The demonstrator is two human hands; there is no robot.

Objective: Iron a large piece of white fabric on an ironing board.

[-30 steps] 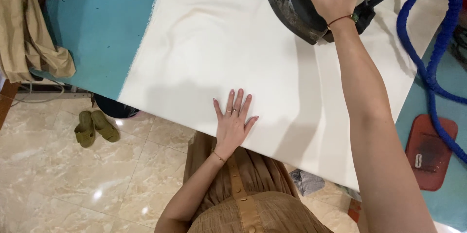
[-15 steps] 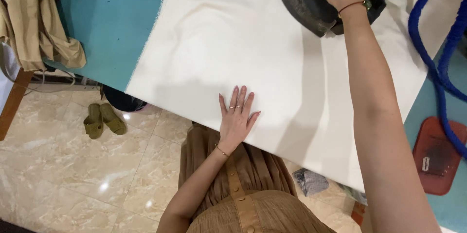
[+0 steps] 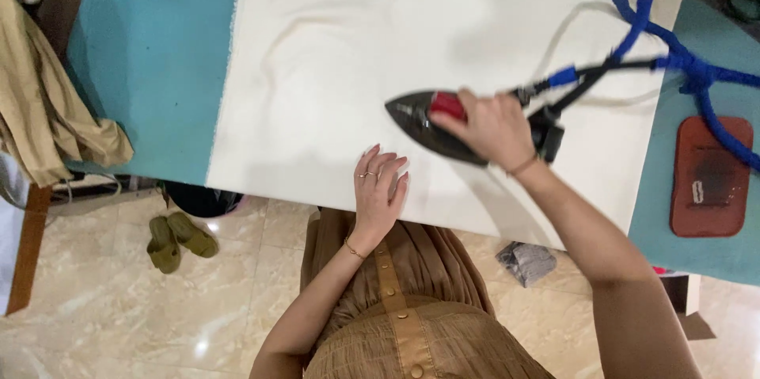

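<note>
A dark steam iron (image 3: pixel 423 121) with a red knob rests on a cream cloth (image 3: pixel 332 46) spread over a teal table (image 3: pixel 150 62). My right hand (image 3: pixel 491 127) grips the iron's handle. A blue hose and a black cable (image 3: pixel 673 54) run from the iron's back toward the right. My left hand (image 3: pixel 378 189) lies flat on the cloth near the table's front edge, fingers apart, just left of and below the iron's tip.
A red-brown iron rest pad (image 3: pixel 710 177) lies on the table at the right. Tan fabric (image 3: pixel 39 102) hangs at the left edge. Green slippers (image 3: pixel 178 240) and a grey rag (image 3: pixel 526 262) lie on the marble floor.
The iron, held in my right hand, has come from the far side of the cloth toward me and now sits close to my left hand. My left hand stays pressed on the cloth.
</note>
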